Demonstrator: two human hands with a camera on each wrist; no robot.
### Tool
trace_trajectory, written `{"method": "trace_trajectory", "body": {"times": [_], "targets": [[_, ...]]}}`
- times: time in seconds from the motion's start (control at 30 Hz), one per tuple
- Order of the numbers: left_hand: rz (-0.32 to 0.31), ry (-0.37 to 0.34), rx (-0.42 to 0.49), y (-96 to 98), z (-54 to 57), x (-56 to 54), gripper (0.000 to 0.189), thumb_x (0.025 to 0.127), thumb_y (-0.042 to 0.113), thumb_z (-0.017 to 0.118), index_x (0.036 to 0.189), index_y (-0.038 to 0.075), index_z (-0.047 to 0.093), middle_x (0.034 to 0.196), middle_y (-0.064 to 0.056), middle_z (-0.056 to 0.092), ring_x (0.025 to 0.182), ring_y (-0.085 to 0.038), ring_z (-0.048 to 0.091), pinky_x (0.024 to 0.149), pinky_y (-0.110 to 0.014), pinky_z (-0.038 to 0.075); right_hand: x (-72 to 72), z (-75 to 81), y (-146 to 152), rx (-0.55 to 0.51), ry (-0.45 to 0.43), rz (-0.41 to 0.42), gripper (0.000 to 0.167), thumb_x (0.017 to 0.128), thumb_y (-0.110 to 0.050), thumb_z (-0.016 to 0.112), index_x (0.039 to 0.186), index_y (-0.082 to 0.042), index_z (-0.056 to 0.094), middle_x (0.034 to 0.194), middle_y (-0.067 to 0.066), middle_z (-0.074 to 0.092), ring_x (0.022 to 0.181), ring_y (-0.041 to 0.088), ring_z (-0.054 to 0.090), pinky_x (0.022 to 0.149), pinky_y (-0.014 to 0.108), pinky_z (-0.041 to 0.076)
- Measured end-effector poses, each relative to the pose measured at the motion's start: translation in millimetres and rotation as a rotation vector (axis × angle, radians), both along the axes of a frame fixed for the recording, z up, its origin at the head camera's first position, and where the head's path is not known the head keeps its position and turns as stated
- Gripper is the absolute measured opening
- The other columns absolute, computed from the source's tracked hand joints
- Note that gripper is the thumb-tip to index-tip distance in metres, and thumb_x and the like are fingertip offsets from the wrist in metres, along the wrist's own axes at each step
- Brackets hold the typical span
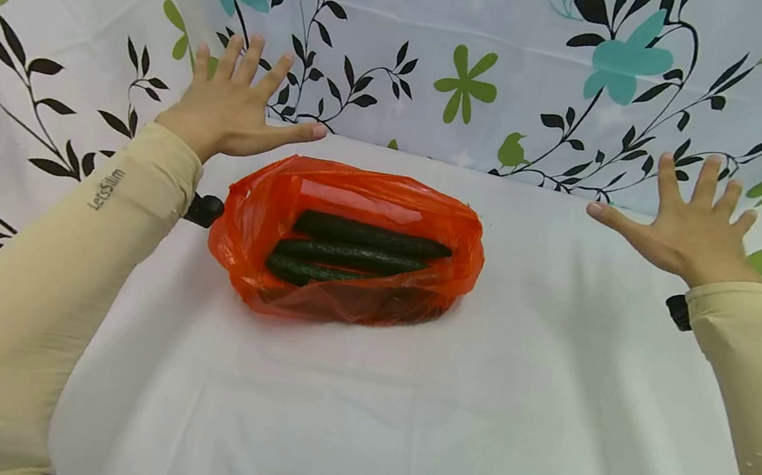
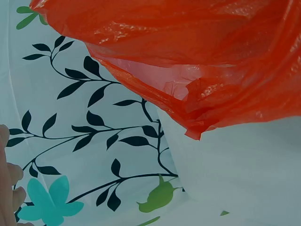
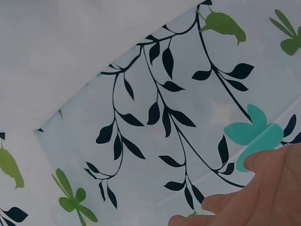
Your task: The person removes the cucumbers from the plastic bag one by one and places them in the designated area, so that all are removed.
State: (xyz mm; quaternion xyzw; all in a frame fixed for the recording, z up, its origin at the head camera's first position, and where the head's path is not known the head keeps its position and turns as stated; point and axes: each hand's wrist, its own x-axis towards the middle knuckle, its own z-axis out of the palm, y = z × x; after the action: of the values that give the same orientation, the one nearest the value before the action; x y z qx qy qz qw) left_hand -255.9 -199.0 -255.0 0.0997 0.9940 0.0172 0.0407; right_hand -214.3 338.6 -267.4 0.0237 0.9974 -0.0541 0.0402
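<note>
I see white worktop (image 1: 434, 415) running wide toward near and right edges | red plastic bag (image 1: 360, 182) lies near the far edge, left of centre | left hand (image 1: 229, 107) near it, right hand (image 1: 692, 231) well apart, both released, spread | three cucumbers (image 1: 351, 256) inside the bag

White table (image 1: 432, 431); floral-print sheet (image 1: 423, 30) behind, fabric or plastic unclear.

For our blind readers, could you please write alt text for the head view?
A red plastic bag with three dark green cucumbers visible lies on a white table. A person's left hand and right hand, fingers spread and holding nothing, are on either side, with floral cloth beyond the table.
</note>
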Motion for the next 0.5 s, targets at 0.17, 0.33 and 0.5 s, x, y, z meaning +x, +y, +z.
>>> {"method": "trace_trajectory", "body": {"times": [0.17, 0.33, 0.5], "targets": [[0.000, -0.002, -0.004, 4.6, -0.3, 0.4, 0.111, 0.082, 0.090, 0.020, 0.160, 0.017, -0.013, 0.162, -0.022, -0.022, 0.147, -0.045, -0.023, 0.109, -0.068, -0.018, -1.5, -4.7, 4, -0.007, 0.009, 0.008, 0.117, 0.083, -0.085, 0.040, 0.157, -0.016, -0.019, 0.155, 0.027, -0.036, 0.135, 0.064, -0.025, 0.101, 0.081, -0.011], [0.004, -0.013, -0.004, 5.1, -1.7, 3.5, 0.112, 0.082, 0.090, 0.020, 0.160, 0.017, -0.013, 0.162, -0.022, -0.022, 0.146, -0.046, -0.023, 0.109, -0.068, -0.018, 0.6, -7.7, 0, -0.017, 0.051, 0.027, 0.119, 0.082, -0.085, 0.044, 0.158, -0.017, -0.018, 0.156, 0.024, -0.034, 0.137, 0.061, -0.025, 0.102, 0.080, -0.012], [0.017, -0.021, 0.012, 2.4, 1.1, 5.8, 0.111, 0.082, 0.090, 0.020, 0.159, 0.018, -0.016, 0.162, -0.019, -0.025, 0.147, -0.044, -0.024, 0.108, -0.068, -0.020, 3.0, -2.4, -11, -0.040, 0.125, 0.063, 0.124, 0.079, -0.084, 0.051, 0.159, -0.017, -0.016, 0.159, 0.023, -0.030, 0.141, 0.055, -0.024, 0.105, 0.076, -0.013]]}}
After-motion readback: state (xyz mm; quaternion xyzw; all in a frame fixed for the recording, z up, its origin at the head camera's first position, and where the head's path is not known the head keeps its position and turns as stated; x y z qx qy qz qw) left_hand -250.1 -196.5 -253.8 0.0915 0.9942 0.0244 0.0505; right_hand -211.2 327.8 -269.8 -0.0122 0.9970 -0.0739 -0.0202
